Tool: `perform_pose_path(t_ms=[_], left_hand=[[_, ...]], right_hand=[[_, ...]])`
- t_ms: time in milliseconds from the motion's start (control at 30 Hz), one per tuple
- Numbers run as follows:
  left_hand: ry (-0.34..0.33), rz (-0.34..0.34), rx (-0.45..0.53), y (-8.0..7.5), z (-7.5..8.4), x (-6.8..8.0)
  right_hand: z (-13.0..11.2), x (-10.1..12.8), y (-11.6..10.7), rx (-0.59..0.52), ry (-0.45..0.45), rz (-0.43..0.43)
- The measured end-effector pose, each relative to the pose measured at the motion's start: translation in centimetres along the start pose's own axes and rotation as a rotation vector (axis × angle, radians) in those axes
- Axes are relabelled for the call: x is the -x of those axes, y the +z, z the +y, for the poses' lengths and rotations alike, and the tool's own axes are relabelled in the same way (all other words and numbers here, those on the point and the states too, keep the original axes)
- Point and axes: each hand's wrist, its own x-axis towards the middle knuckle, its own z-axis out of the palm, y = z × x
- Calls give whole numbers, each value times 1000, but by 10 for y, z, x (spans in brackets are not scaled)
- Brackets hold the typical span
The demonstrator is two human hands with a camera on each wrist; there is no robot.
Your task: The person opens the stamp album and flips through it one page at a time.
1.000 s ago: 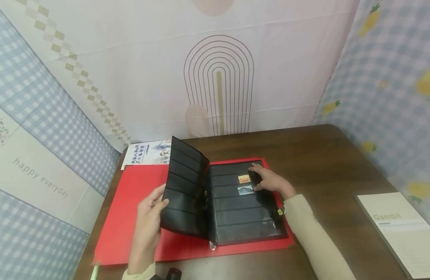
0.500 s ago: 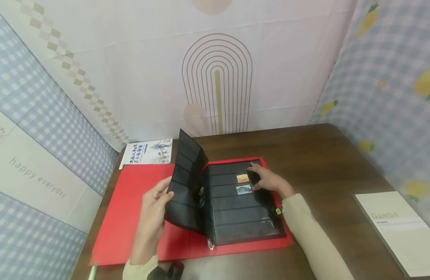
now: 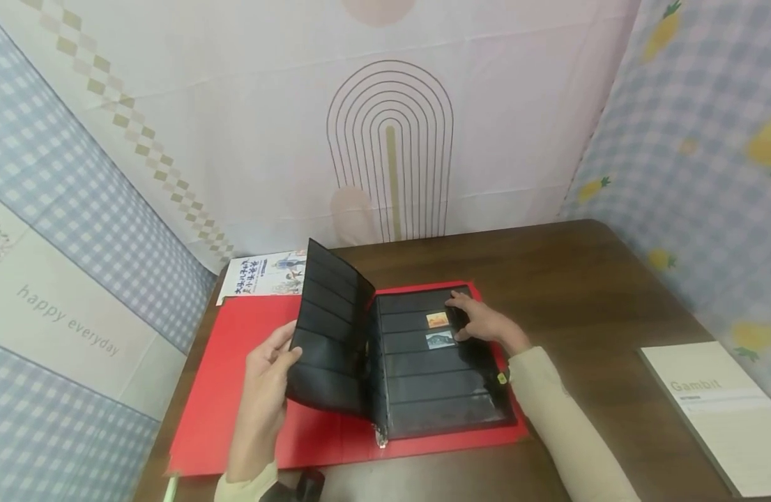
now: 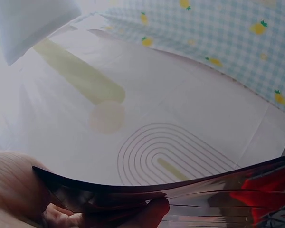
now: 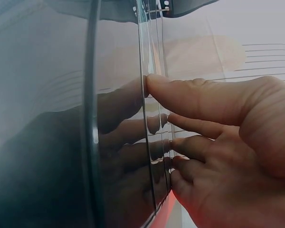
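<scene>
Head view shows the left hand [image 3: 266, 390] gripping the raised black page [image 3: 325, 341] by its edge. Beyond it, the right hand [image 3: 479, 322] presses with straight fingers on the flat page [image 3: 442, 390] of the red album [image 3: 235, 390], beside two stamps [image 3: 438, 329], on the table [image 3: 586, 293].

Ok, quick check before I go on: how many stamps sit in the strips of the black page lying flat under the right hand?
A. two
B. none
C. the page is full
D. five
A: the head view shows just two stamps, one above the other, on the flat black page, beside the right hand resting on it; the other strips look bare.
</scene>
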Motion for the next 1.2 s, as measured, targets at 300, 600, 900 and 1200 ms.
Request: perform_pose_path(t_ms=[300, 600, 900, 1200], left_hand=[[7, 4, -11, -6, 1, 10], [67, 4, -52, -14, 9, 17], [0, 8, -88, -35, 0, 11], [-62, 43, -22, -52, -14, 8]], right_hand=[[-1, 1, -1, 1, 4, -10], [0, 1, -3, 7, 16, -11], [1, 4, -5, 5, 26, 3], [4, 5, -7, -7, 48, 3]])
